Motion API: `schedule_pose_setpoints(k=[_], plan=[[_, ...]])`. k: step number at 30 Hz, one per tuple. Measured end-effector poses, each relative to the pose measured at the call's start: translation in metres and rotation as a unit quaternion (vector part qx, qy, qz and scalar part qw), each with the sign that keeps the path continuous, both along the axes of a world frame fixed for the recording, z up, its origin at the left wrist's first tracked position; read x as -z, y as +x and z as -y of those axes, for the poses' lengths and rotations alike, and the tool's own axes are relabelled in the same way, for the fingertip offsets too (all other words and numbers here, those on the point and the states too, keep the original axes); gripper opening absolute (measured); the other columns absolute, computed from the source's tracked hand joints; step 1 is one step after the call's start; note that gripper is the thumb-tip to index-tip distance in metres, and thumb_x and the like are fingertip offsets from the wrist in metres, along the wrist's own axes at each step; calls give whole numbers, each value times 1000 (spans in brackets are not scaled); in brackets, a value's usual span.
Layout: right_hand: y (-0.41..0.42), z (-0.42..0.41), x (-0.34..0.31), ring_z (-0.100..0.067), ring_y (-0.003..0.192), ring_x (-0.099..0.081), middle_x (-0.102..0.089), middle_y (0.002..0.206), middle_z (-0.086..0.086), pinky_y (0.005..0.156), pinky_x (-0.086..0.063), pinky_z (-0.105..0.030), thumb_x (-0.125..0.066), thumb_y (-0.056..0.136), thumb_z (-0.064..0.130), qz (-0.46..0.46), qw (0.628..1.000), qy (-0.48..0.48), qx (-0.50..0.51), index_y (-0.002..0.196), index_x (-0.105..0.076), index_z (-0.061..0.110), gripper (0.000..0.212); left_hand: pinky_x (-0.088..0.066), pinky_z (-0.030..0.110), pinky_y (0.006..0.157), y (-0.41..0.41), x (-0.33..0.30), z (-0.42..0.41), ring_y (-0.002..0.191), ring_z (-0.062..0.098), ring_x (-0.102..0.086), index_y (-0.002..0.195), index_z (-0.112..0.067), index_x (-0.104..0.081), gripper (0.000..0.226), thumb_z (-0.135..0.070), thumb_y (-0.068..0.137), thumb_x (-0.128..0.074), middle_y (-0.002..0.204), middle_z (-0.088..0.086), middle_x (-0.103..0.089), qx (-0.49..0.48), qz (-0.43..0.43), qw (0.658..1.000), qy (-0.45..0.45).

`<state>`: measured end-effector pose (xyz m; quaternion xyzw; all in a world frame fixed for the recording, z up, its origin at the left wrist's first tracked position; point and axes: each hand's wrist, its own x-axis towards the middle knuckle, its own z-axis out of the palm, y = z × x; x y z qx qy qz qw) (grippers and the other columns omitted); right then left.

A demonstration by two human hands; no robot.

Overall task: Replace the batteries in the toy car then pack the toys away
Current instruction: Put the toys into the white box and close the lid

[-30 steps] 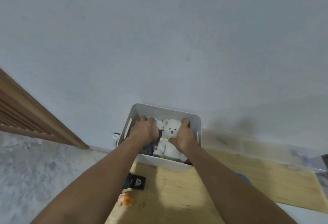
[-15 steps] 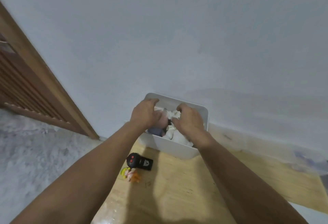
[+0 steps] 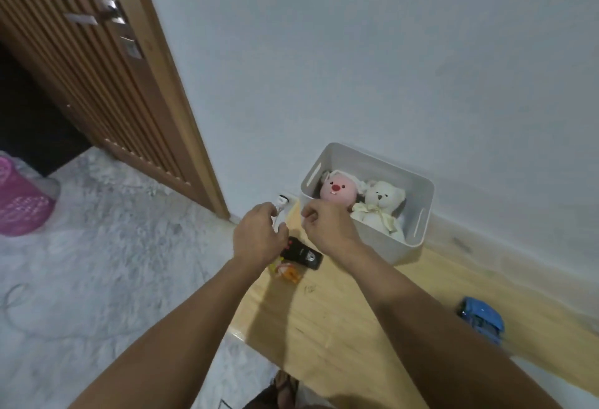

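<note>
Lying on the pale wooden board (image 3: 340, 318), from left to right: a small yellow-and-orange toy (image 3: 287, 272), a black remote control (image 3: 303, 254) just beside it at its 1 o'clock, a white storage bin (image 3: 418, 211) against the wall, and a blue toy car (image 3: 481, 319) well apart at the board's 3 o'clock edge.

Remote: black, flattened body, red buttons showing at its near-left end, a pale emblem on its face; its left end is sitting under the left hand (image 3: 257, 235).

Bin: holding a pink plush (image 3: 337, 189) with a red nose on the left and a cream teddy bear (image 3: 382, 209) touching it on the right, both sitting upright.

Left hand: hovering over the remote's left end, fingers curling inward; whether it is touching or gripping anything cannot be told.

Right hand (image 3: 327, 228): hovering at the bin's 9 o'clock corner, fingers loosely curling, nothing visibly held.

Car: blue body, dark windows, blurred at the frame's right.

Beyond the board at 9 o'clock, a pink basket (image 3: 22, 201) is standing on the grey rug (image 3: 113, 246).
</note>
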<state>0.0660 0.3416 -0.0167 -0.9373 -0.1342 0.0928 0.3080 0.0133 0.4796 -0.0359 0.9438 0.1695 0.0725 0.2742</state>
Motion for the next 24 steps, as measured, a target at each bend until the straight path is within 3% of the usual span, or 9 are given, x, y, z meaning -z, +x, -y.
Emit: schedule_pose_setpoints(k=[4, 8, 14, 19, 24], plan=[[-12, 0, 24, -28, 96, -63, -69, 102, -8, 82, -54, -37, -59, 81, 8, -63, 996, -53, -31, 97, -70, 19, 22, -45, 35, 86, -31, 30, 6, 115, 22, -52, 126, -16, -51, 53, -47, 84, -62, 126, 3, -54, -27, -130, 991, -6], [-14, 3, 41, -29, 92, -61, -66, 97, -5, 77, -55, -41, -65, 76, 20, -86, 990, -110, -38, 90, -64, 27, 16, -45, 37, 93, -46, 54, 15, 122, 24, -44, 131, -15, -44, 65, -56, 83, -58, 132, 6, -46, -19, -192, 981, 31], [-5, -2, 61, -29, 100, -61, -66, 111, -4, 82, -54, -41, -71, 80, 24, -67, 985, -138, -77, 116, -60, 24, 37, -44, 37, 94, -45, 69, 23, 118, 24, -44, 123, -15, -46, 67, -57, 75, -65, 126, 4, -48, -24, -199, 979, 35], [5, -10, 75, -29, 97, -62, -66, 105, -5, 77, -52, -35, -73, 79, 26, -69, 979, -147, -121, 111, -60, 21, 34, -42, 35, 97, -40, 78, 28, 117, 21, -44, 122, -17, -47, 75, -66, 69, -67, 123, 2, -46, -19, -199, 979, 41], [8, -14, 85, -28, 99, -63, -67, 107, -6, 81, -54, -39, -76, 75, 23, -79, 974, -160, -138, 114, -58, 20, 43, -39, 35, 99, -41, 88, 26, 117, 20, -43, 123, -18, -45, 71, -63, 72, -65, 123, 0, -45, -17, -184, 982, 47]])
